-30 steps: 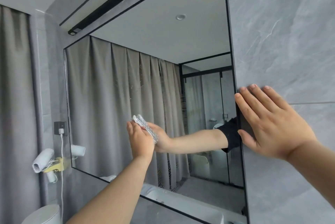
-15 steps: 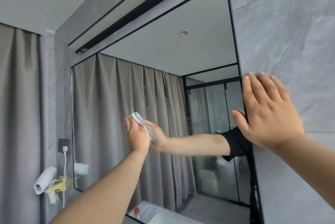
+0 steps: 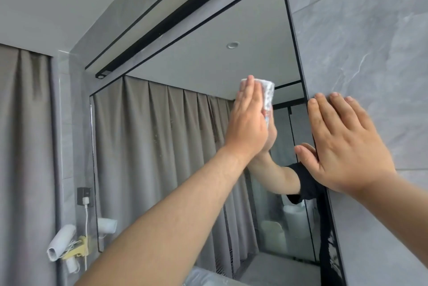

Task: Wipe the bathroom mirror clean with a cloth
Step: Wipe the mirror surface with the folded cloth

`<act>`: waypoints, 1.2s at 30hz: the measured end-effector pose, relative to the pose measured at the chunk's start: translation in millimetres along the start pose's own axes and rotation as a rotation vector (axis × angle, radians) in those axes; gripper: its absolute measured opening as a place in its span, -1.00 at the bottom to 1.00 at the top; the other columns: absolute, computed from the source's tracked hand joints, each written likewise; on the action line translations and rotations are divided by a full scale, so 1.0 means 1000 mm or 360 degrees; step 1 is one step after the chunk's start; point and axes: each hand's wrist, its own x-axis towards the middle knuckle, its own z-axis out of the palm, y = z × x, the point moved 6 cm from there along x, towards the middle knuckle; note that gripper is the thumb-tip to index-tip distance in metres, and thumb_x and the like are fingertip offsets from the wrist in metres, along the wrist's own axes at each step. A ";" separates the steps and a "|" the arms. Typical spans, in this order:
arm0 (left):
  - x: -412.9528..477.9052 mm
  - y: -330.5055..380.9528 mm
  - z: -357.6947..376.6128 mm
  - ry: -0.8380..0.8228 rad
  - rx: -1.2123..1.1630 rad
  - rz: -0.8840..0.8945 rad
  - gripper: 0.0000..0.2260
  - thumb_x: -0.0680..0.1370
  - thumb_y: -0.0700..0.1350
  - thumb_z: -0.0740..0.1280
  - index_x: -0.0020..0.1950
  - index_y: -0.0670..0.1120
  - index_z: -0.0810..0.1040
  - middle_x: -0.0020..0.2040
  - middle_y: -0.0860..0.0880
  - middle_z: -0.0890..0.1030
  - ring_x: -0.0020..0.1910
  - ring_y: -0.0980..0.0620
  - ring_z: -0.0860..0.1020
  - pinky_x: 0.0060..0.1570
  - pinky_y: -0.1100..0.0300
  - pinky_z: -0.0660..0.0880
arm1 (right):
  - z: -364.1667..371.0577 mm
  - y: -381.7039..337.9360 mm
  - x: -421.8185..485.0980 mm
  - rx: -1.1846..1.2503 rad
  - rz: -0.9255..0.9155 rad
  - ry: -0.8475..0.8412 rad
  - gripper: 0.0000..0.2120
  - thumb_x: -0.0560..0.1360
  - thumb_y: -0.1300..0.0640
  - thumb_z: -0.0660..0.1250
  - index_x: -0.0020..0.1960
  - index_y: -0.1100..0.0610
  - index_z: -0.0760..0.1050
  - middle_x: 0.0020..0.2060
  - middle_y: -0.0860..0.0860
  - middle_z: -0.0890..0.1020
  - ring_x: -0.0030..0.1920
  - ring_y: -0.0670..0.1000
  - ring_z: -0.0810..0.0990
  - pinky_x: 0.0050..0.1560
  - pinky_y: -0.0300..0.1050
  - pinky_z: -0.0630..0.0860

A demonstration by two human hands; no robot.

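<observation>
Mirror (image 3: 162,146) spreads mostly left of and below the cloth (image 3: 267,96), pressed flat by the left hand (image 3: 247,123) with straight fingers, while the right hand (image 3: 345,146), fingers straight too, apparently straddles its right edge.

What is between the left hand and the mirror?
In the head view, a white cloth lies between the left hand and the mirror.

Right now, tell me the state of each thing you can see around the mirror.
mirror: faint specks showing on it.
left hand: flat, pressing the cloth.
cloth: bunched, against the mirror's upper part.
right hand: flat on the wall at the mirror's edge.
hair dryer: in its holder.
plug: in the socket.
</observation>
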 end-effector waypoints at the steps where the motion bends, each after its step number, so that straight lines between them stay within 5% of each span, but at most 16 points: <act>1: 0.003 0.002 0.004 -0.0042 -0.0002 0.0012 -0.46 0.59 -0.16 -0.08 0.56 -0.29 0.15 0.59 -0.22 0.13 0.59 -0.09 0.05 0.57 0.11 -0.04 | -0.001 0.000 0.000 0.0008 0.0001 0.0017 -0.22 0.53 -0.18 0.05 0.49 0.41 0.25 0.42 0.36 0.39 0.45 0.38 0.30 0.53 0.25 0.11; 5: 0.011 -0.027 -0.013 0.0169 0.0071 -0.0174 -0.50 0.63 -0.09 0.02 0.55 -0.23 0.24 0.57 -0.14 0.22 0.57 -0.01 0.14 0.55 0.15 0.06 | -0.004 -0.001 0.001 0.0019 -0.0005 0.0048 -0.25 0.53 -0.16 0.07 0.49 0.41 0.26 0.41 0.36 0.40 0.43 0.40 0.32 0.51 0.26 0.11; 7: 0.012 -0.055 -0.030 0.0208 0.0067 -0.0446 -0.46 0.61 -0.06 -0.10 0.57 -0.21 0.21 0.59 -0.11 0.17 0.58 0.01 0.10 0.54 0.24 0.00 | -0.003 0.000 0.000 0.0004 -0.0005 0.0059 -0.24 0.53 -0.16 0.08 0.48 0.42 0.26 0.41 0.36 0.40 0.42 0.40 0.32 0.51 0.26 0.11; 10: -0.005 -0.123 -0.054 0.0210 0.0104 -0.0888 -0.53 0.66 -0.23 0.00 0.59 -0.19 0.13 0.62 -0.08 0.06 0.60 0.03 0.03 0.46 0.38 -0.12 | -0.003 0.000 0.001 -0.0021 -0.0017 0.0064 -0.23 0.53 -0.17 0.09 0.48 0.42 0.26 0.40 0.37 0.40 0.42 0.41 0.33 0.51 0.27 0.12; 18: -0.122 -0.252 -0.079 0.0322 0.0180 -0.1671 -0.58 0.62 -0.32 0.06 0.50 -0.27 0.29 0.54 -0.23 0.23 0.49 -0.18 0.28 0.43 0.13 0.15 | 0.000 -0.002 0.001 -0.0057 -0.0014 0.0005 -0.26 0.52 -0.12 0.07 0.50 0.40 0.23 0.41 0.35 0.40 0.43 0.40 0.32 0.50 0.29 0.14; 27: -0.218 -0.312 -0.083 0.0392 0.0109 -0.2018 -0.64 0.58 -0.19 0.11 0.35 -0.24 0.43 0.33 -0.23 0.46 0.30 -0.26 0.48 0.35 -0.06 0.38 | 0.002 0.001 0.000 -0.0046 -0.0036 0.0035 -0.30 0.45 0.04 0.06 0.51 0.39 0.24 0.42 0.32 0.41 0.43 0.38 0.32 0.50 0.29 0.16; 29: -0.218 -0.308 -0.086 0.0440 0.0034 -0.2006 -0.55 0.51 -0.08 0.07 0.31 -0.25 0.46 0.31 -0.22 0.47 0.27 -0.25 0.49 0.34 -0.05 0.38 | 0.002 0.002 -0.001 -0.0019 -0.0029 0.0053 -0.30 0.43 0.06 0.04 0.50 0.38 0.26 0.41 0.31 0.43 0.42 0.38 0.34 0.49 0.28 0.18; 34: -0.191 -0.332 -0.082 0.0375 0.0020 -0.1857 -0.53 0.40 -0.18 0.05 0.26 -0.19 0.47 0.40 -0.27 0.40 0.39 -0.26 0.39 0.44 -0.10 0.29 | 0.002 0.002 0.000 -0.0019 -0.0031 0.0055 -0.31 0.44 0.07 0.03 0.50 0.37 0.28 0.40 0.30 0.45 0.42 0.37 0.35 0.49 0.27 0.19; 36: -0.159 -0.317 -0.085 0.0390 0.0008 -0.1756 -0.56 0.44 -0.19 0.05 0.26 -0.20 0.48 0.44 -0.27 0.36 0.45 -0.20 0.34 0.49 0.07 0.19 | 0.003 0.002 -0.001 -0.0025 -0.0037 0.0065 -0.31 0.43 0.07 0.03 0.49 0.37 0.28 0.40 0.30 0.45 0.42 0.37 0.35 0.48 0.28 0.19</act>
